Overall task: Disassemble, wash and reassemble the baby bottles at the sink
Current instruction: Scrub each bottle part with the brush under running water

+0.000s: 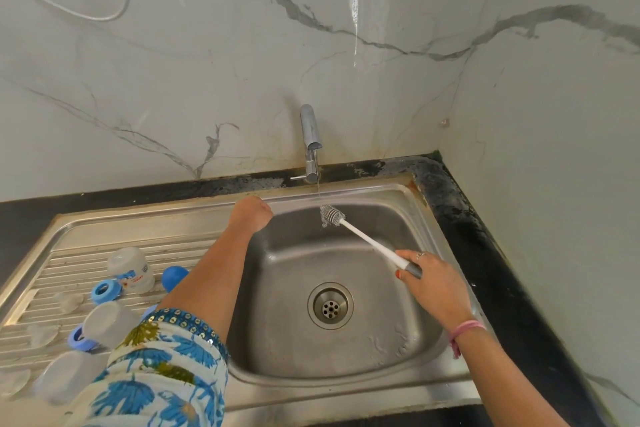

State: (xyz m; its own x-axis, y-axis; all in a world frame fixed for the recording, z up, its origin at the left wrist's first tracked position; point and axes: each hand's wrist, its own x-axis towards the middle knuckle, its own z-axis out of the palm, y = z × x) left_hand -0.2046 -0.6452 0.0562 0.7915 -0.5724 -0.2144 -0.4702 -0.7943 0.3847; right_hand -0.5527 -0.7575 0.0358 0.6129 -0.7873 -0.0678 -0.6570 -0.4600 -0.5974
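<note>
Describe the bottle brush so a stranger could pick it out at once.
Start at the steel sink and its tap. Under the thin stream hangs the bottle brush, gripped by the right hand. It alone has a long white stick with a grey bristled head.

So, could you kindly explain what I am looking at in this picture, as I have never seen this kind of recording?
There is no machine here: a person wears a camera on the head, looking down at their own arms over a steel sink. The right hand grips a bottle brush, its bristles under the thin stream from the tap. The left hand reaches toward the tap, holding nothing visible. On the draining board lie bottle bodies, blue rings and clear teats.
</note>
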